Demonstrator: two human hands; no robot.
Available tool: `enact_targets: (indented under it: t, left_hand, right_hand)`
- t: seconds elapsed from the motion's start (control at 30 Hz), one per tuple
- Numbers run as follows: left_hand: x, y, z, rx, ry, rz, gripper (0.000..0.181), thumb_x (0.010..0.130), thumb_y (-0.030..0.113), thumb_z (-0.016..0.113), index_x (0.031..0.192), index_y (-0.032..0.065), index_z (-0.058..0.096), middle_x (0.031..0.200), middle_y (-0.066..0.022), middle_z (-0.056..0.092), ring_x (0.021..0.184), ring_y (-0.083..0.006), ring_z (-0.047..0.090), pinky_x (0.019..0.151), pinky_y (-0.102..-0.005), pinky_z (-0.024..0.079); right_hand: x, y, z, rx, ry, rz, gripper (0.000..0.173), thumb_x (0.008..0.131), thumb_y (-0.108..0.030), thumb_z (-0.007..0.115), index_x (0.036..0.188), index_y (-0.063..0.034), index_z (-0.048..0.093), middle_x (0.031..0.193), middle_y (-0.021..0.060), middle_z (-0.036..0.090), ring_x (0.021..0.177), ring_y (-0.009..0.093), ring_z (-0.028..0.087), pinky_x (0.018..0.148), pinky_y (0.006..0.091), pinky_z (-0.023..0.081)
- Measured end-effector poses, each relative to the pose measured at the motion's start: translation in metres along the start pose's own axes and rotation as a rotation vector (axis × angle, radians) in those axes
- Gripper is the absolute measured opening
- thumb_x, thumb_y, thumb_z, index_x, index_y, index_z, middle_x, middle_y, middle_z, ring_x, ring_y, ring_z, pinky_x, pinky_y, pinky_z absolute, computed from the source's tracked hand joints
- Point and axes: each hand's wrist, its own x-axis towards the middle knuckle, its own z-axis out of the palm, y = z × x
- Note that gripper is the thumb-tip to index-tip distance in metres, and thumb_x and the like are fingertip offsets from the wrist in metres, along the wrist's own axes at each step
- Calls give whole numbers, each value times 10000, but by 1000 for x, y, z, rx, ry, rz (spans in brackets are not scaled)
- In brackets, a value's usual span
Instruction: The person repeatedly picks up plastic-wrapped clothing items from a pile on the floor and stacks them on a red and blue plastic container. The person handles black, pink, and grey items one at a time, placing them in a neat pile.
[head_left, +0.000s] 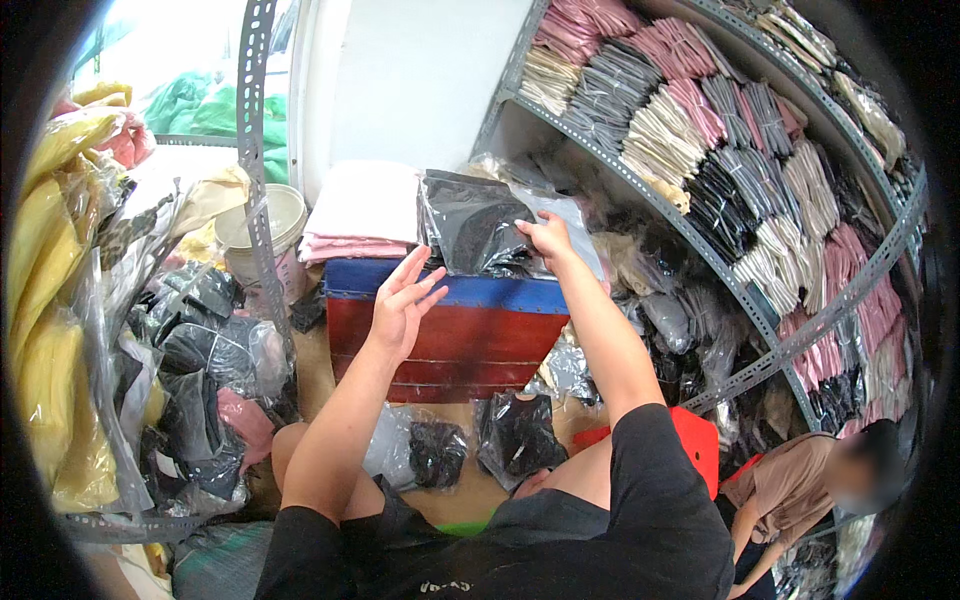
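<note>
On a blue-and-red box (450, 330) in front of me lies a folded black garment in a clear plastic bag (476, 225). My right hand (547, 236) touches the right edge of this bag, thumb on top; its fingers are partly hidden, so I cannot tell how firmly they grip. My left hand (407, 304) is raised near the box's front edge, fingers apart and holding nothing. To the left of the bagged garment is a stack of folded white cloth (364, 202) with folded pink cloth (349, 249) beneath. Grey plastic packaging (562, 217) shows behind my right hand.
Metal shelves with tied stacks of folded clothes (667, 127) rise at the right. Bagged garments (217, 352) and a white bucket (262, 225) are at the left. Bagged black clothing (521, 435) lies on the floor. Another person (787, 480) bends at lower right.
</note>
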Motion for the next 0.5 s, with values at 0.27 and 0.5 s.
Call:
enact_targets:
  t: [0.27, 0.5]
  left_hand:
    - [-4, 8, -4, 43, -24, -9, 645, 902, 119, 590, 1490, 5, 352, 1559, -139, 337, 1321, -317, 487, 1070, -434, 431]
    - [0, 9, -9, 24, -6, 13, 625, 903, 132, 596, 1474, -4, 379, 1537, -137, 374, 1304, -306, 502, 1057, -432, 441]
  right_hand:
    - [29, 1, 23, 128, 177, 6, 619, 830, -16, 723, 1386, -47, 454, 966, 130, 677, 769, 197, 664, 583, 362, 536]
    - [25, 18, 32, -79, 376, -146, 385, 856, -26, 670, 1233, -67, 603, 975, 120, 696, 802, 196, 654, 696, 370, 545]
